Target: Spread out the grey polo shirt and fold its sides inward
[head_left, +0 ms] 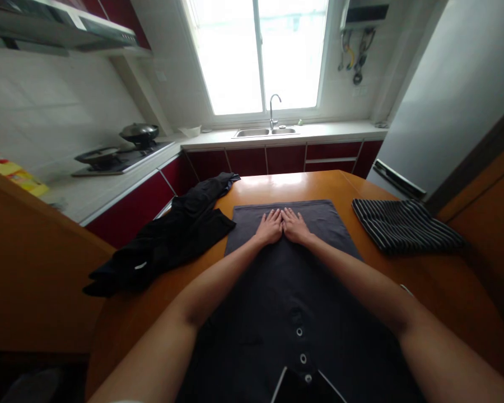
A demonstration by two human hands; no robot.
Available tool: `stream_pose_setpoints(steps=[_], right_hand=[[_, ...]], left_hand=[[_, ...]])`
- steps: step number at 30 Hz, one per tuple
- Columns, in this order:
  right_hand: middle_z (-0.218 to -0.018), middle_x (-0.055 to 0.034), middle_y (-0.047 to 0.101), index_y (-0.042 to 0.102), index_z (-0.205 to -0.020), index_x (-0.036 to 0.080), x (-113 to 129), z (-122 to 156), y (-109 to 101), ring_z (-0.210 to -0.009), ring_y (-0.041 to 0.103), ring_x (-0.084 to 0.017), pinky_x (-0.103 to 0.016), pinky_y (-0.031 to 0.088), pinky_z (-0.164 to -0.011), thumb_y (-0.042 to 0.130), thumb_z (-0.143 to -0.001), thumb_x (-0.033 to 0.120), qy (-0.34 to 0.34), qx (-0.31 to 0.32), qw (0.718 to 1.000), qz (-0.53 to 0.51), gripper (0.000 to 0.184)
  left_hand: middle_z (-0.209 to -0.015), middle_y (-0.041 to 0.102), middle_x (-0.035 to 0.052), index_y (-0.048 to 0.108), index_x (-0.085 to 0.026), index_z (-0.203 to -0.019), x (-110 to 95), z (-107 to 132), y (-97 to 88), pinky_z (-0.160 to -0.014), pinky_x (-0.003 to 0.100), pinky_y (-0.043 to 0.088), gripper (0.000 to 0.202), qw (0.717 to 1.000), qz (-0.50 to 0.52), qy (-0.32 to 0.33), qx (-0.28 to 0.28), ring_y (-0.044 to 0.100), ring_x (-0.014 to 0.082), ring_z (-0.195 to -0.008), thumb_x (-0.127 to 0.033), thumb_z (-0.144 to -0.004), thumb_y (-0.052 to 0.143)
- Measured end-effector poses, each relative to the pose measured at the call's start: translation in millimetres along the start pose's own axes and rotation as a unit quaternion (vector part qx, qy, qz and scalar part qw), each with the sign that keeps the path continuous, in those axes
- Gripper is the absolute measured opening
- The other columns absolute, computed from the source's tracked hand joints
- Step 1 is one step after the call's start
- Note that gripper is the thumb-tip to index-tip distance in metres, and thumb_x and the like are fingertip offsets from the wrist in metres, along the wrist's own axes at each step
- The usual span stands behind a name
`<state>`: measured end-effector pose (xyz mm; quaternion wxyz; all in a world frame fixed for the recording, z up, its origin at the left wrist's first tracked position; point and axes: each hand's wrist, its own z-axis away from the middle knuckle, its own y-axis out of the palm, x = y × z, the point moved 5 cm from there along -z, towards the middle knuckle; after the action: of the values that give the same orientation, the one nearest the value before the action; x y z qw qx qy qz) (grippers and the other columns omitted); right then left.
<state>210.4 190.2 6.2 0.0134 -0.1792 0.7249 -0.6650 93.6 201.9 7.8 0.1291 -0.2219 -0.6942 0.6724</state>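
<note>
A dark grey polo shirt [285, 302] lies spread flat on the orange wooden table [437, 291], its buttoned collar toward me and its hem at the far end. My left hand [270, 228] and my right hand [294, 226] rest palm-down side by side on the shirt's far part, fingers flat and thumbs touching. Neither hand grips anything.
A crumpled black garment [172, 235] hangs over the table's left edge. A folded black-and-white striped garment [405, 225] lies at the right. Beyond the table are red cabinets, a sink with faucet [273, 115] under the window, a stove with a wok [139, 133] at left, and a refrigerator [445, 95] at right.
</note>
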Motion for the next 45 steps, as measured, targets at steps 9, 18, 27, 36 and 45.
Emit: stream_pose_setpoints(steps=[9,18,27,36,45], right_hand=[[-0.167,-0.0205,0.023,0.032,-0.159,0.007,-147.1,12.4,-38.5,-0.155,0.02,-0.03,-0.054,0.014,-0.123,0.031,-0.108,0.044,0.161,-0.002,0.986,0.032,0.063],[-0.169,-0.0132,0.022,0.033,-0.16,0.014,-37.6,20.1,-13.7,-0.156,0.017,-0.025,-0.054,0.014,-0.124,0.03,-0.106,0.036,0.076,-0.022,0.996,0.029,0.059],[-0.165,-0.0204,0.029,0.038,-0.156,0.007,-105.4,56.1,-34.3,-0.154,0.023,-0.028,-0.048,0.014,-0.123,0.033,-0.106,0.039,0.176,-0.027,0.984,0.015,0.06],[-0.167,-0.0145,0.027,0.036,-0.158,0.012,17.1,95.1,-27.7,-0.155,0.02,-0.027,-0.053,0.019,-0.123,0.03,-0.104,0.033,0.062,-0.04,0.997,-0.02,0.058],[-0.165,-0.017,0.031,0.043,-0.155,0.012,74.1,143.5,1.9,-0.153,0.025,-0.029,-0.051,0.018,-0.123,0.035,-0.105,0.038,0.001,-0.02,1.0,-0.005,0.057]], left_hand=[[-0.17,0.02,0.0078,0.029,-0.026,-0.163,94.4,-5.7,-18.0,-0.125,0.058,0.014,0.066,0.987,-0.005,-0.16,0.01,0.015,0.0345,-0.157,-0.056,-0.104,0.023],[-0.17,0.021,0.0058,0.029,-0.024,-0.162,-22.6,1.6,1.2,-0.126,0.056,0.014,0.061,0.999,-0.003,0.035,-0.007,0.014,0.0289,-0.158,-0.045,-0.106,0.023],[-0.171,0.014,0.0129,0.024,-0.017,-0.163,41.0,32.3,-23.0,-0.124,0.058,0.015,0.064,0.996,-0.008,-0.039,0.075,0.012,0.0328,-0.157,-0.048,-0.107,0.022],[-0.169,0.022,0.0119,0.026,-0.02,-0.162,-68.0,162.2,-11.2,-0.125,0.055,0.012,0.069,0.981,0.024,0.163,0.105,0.016,0.0302,-0.157,-0.058,-0.105,0.028],[-0.171,0.007,0.0122,0.017,-0.018,-0.165,-6.6,224.9,-24.7,-0.125,0.055,0.012,0.077,0.991,0.028,-0.017,0.126,0.004,0.031,-0.159,-0.062,-0.103,0.031]])
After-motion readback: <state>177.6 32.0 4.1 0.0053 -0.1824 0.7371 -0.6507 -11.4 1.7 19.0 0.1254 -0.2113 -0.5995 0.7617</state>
